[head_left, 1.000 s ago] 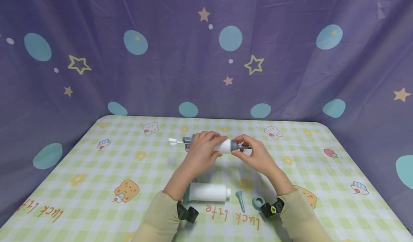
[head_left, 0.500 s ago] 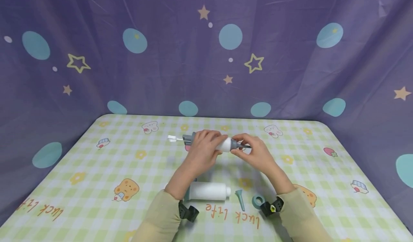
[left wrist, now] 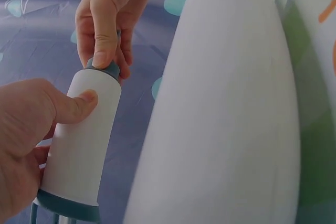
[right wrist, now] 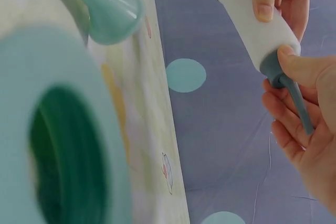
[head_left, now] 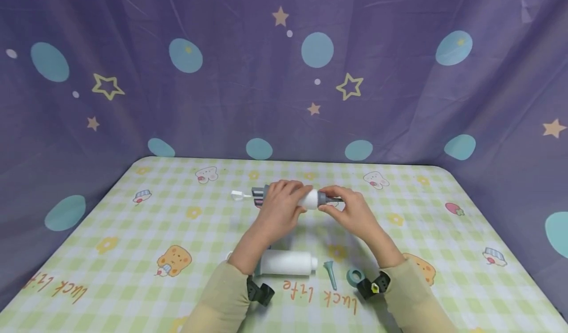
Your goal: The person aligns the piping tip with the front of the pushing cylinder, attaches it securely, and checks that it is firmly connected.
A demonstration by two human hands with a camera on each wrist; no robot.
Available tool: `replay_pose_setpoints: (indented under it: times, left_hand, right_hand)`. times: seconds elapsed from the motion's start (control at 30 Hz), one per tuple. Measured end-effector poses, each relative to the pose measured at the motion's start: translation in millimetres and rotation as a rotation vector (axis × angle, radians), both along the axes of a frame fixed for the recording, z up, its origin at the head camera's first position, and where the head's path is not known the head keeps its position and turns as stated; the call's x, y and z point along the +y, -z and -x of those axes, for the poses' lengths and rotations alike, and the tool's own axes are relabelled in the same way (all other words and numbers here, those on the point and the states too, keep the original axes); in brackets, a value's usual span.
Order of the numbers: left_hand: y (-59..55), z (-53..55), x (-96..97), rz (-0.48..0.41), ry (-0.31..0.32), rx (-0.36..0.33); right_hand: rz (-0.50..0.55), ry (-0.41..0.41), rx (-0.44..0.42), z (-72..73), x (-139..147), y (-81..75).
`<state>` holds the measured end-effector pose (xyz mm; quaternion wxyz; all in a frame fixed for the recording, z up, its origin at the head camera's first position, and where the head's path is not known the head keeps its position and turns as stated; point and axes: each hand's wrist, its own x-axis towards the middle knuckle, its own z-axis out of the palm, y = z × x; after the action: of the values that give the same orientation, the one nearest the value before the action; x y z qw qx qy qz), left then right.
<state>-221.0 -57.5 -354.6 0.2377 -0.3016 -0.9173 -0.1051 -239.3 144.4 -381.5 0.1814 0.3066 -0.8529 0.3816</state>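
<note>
Held level above the table is a white cylindrical bottle [head_left: 310,200]. My left hand [head_left: 277,207] grips its body, thumb along the near side. At the right end, my right hand [head_left: 352,209] pinches the grey-blue collar [right wrist: 271,66] between thumb and fingers. A thin tapered nozzle [right wrist: 297,103] points out from the collar past the right palm. From the bottle's left end stick grey prongs [head_left: 258,193] and a slim rod with a white tip [head_left: 237,195]. Part of the body is hidden by my left fingers in the head view.
A second white bottle [head_left: 286,263] lies on its side on the checked tablecloth [head_left: 133,254], partly behind my left forearm. Right of it are a loose teal nozzle [head_left: 330,275] and a teal ring [head_left: 355,277] near the right wrist camera. A purple curtain [head_left: 222,111] hangs behind the table.
The bottle's prong end rises slightly, then dips back to nearly level. My right fingers shift a little on the collar; both hands otherwise stay in place.
</note>
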Motion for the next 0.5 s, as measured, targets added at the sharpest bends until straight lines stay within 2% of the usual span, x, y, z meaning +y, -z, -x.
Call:
replay_pose_setpoints:
  times: [0.13,0.27,0.37,0.5]
  left_hand:
    - [1.4,-0.4,1.1,0.019,-0.016,0.018]
    - [2.7,-0.2,2.7,0.029,-0.018,0.007]
    - [2.8,0.8,3.2,0.023,-0.016,-0.021]
    - [4.1,3.0,2.7,-0.01,-0.006,-0.095]
  right_hand:
    - [-0.005,0.015,-0.042,-0.4,-0.5,-0.7]
    - [-0.007,0.033,-0.092,-1.4,0.6,-0.8]
    - [-0.001,0.037,-0.127,-1.1,1.7,-0.5]
    - [-0.023,0.029,-0.166,1.0,2.3,1.7]
